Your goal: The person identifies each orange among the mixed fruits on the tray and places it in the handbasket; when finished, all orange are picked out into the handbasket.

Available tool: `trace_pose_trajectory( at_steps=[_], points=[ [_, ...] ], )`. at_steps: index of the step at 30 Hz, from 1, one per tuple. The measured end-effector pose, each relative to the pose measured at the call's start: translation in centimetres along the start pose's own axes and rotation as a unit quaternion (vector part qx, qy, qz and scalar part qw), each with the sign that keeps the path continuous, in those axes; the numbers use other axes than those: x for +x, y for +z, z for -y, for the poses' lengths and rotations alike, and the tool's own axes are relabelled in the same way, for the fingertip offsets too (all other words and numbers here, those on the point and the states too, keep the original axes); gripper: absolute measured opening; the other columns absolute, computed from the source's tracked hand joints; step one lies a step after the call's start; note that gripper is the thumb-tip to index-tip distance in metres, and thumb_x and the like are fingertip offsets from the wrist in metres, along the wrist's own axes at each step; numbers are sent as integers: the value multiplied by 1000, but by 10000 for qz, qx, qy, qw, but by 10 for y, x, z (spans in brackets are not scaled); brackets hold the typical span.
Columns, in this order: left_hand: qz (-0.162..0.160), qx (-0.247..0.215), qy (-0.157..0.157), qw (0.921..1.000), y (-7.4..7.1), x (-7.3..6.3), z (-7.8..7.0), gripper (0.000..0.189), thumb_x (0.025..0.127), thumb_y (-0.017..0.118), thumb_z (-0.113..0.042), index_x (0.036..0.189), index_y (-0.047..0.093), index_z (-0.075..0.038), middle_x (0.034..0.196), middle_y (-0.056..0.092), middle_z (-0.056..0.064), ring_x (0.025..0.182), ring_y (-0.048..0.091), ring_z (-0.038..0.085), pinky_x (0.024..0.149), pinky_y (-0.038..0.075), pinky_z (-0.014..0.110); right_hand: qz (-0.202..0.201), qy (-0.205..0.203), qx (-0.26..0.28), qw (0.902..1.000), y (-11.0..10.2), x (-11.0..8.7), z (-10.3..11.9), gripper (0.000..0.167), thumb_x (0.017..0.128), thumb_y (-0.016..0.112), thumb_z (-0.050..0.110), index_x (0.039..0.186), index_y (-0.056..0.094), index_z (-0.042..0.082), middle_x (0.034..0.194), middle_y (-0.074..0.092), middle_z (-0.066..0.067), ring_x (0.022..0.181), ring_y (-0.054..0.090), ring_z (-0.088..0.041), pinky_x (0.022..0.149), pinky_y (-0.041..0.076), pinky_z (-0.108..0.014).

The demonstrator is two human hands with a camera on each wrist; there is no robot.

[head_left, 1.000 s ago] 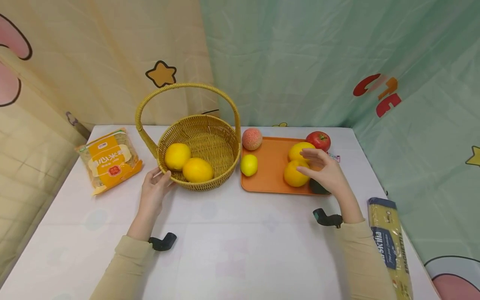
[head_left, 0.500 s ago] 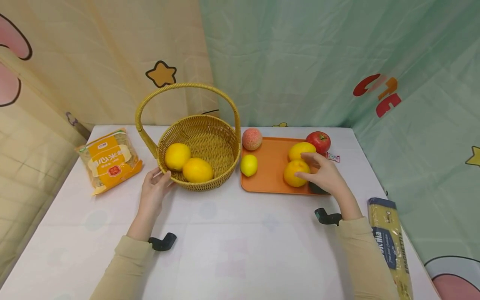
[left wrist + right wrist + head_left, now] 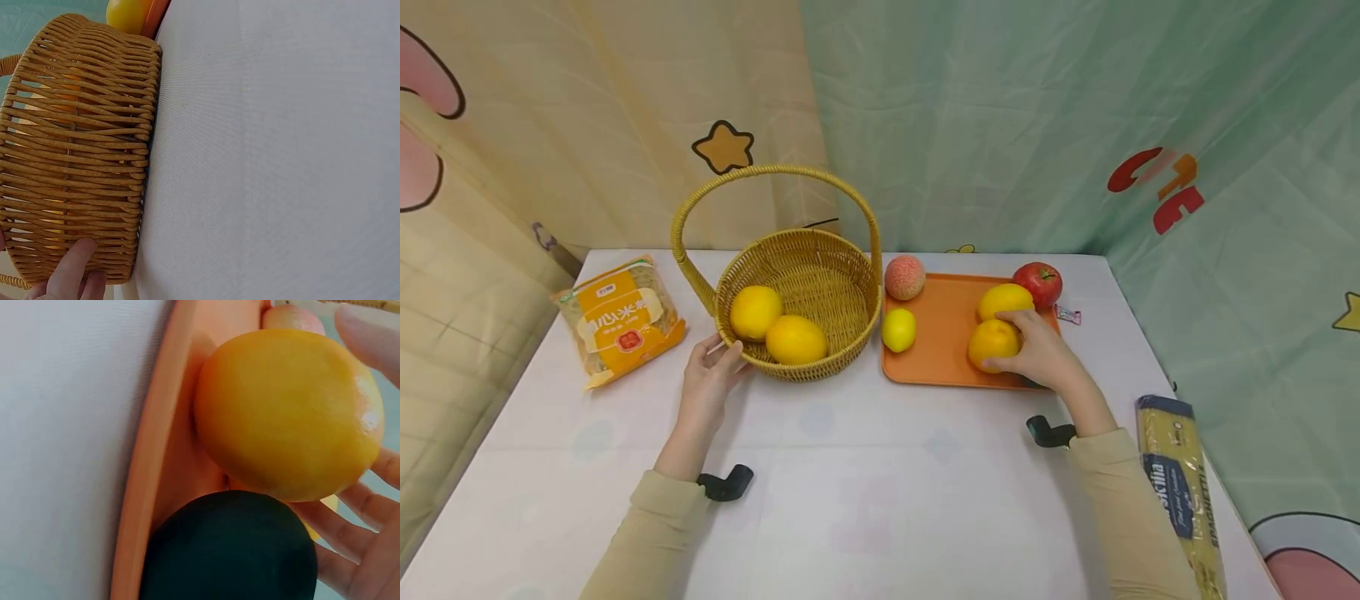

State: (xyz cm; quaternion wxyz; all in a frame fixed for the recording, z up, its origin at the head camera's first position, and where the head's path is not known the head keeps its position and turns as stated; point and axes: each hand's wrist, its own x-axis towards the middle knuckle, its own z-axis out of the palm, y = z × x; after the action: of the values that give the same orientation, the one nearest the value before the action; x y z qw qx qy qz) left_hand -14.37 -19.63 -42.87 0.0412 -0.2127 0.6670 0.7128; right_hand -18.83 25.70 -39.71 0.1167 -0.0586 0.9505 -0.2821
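In the head view my left hand (image 3: 711,379) holds the near left rim of a wicker basket (image 3: 842,287), thumb at the rim and fingers on its outer wall (image 3: 81,187). Inside lie two yellow fruits, one (image 3: 756,312) behind the other (image 3: 796,340). My right hand (image 3: 1045,354) curls round an orange (image 3: 991,346) on an orange tray (image 3: 936,358), its thumb on the near side. Seen from the right wrist, the fingers (image 3: 350,534) reach behind the orange, beside a dark green rounded fruit (image 3: 234,550). Another yellow fruit (image 3: 1003,300) lies just behind the orange.
A small yellow fruit (image 3: 898,330) and a peach (image 3: 905,277) sit at the tray's left end. A red apple (image 3: 1037,285) and a small wrapped packet (image 3: 1067,315) are at its far right. A food bag (image 3: 621,321) lies left; a spaghetti pack (image 3: 1180,483) lies right.
My right hand has moved left and down onto the orange, its thumb and fingers closing round it. My left hand and the basket have stayed put.
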Motion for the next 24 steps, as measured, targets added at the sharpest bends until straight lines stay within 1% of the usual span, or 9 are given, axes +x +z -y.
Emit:
trace_pose_trajectory(
  at_steps=[4,8,11,16,21,24],
  points=[
    [-4,-13,-22,10000,0,0,0,67,104,49,-24,157,12,-9,159,25,19,141,40,32,115,42,38,8,-91,-205,9997,4,1,2,84,78,83,36,143,39,7,149,33,-23,128,40,-42,111,36,-67],
    [-21,18,-2,10000,0,0,0,66,103,50,-24,157,13,-9,157,27,20,140,41,32,114,42,38,15,-127,-259,9996,7,2,2,82,78,83,30,142,37,7,146,34,-22,128,40,-42,110,37,-67],
    [-45,75,-2,10000,0,-1,0,65,103,50,-25,156,15,-9,156,29,20,139,43,31,113,43,37,-3,-149,-292,9995,8,2,2,81,78,83,28,142,38,7,145,34,-22,127,40,-42,110,38,-66],
    [-75,105,-41,9999,0,-1,0,65,103,50,-26,156,15,-9,155,30,20,138,43,31,113,44,36,-45,-167,-219,9996,8,3,1,81,78,83,31,140,39,6,143,36,-22,125,41,-41,110,39,-65],
    [-74,125,-65,9999,0,-1,-1,65,103,50,-26,156,15,-9,155,30,19,138,44,31,113,43,36,-206,-204,150,9995,8,1,4,84,75,85,38,139,41,7,138,43,-18,122,43,-36,107,44,-61],
    [-51,77,-65,9999,0,-1,-1,65,104,49,-26,156,15,-9,155,29,19,138,43,31,114,43,36,-298,-217,376,9986,8,0,9,87,74,85,44,139,41,8,138,45,-16,122,43,-35,106,44,-60]
  ],
)
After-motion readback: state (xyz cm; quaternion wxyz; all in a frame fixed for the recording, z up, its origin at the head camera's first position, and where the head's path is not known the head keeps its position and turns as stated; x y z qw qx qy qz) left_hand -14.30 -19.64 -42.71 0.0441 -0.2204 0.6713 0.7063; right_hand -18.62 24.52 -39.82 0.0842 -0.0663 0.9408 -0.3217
